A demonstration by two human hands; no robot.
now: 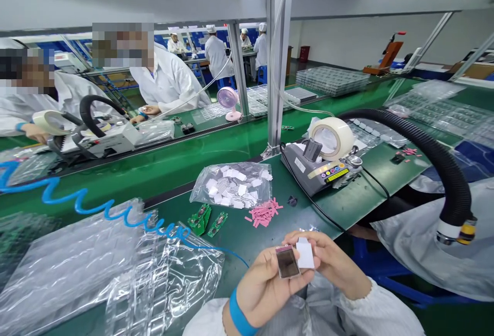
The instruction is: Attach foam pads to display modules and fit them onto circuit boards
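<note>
Left hand fingers pinched on a small dark screen, right hand fingers closed on a white sticker touching its edge, above the green bench.

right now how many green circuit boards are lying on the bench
2, side by side on the green bench: one green circuit board beside the clear plastic trays, the second board just right of it. Others may hide under the trays.

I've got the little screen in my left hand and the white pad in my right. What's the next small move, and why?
Probably bring the white pad down flat onto the small display module. The left hand holds the module face up by its edges, and the right hand pinches the pad right beside its upper right corner, nearly touching, so only a short, squared-up move remains.
</note>
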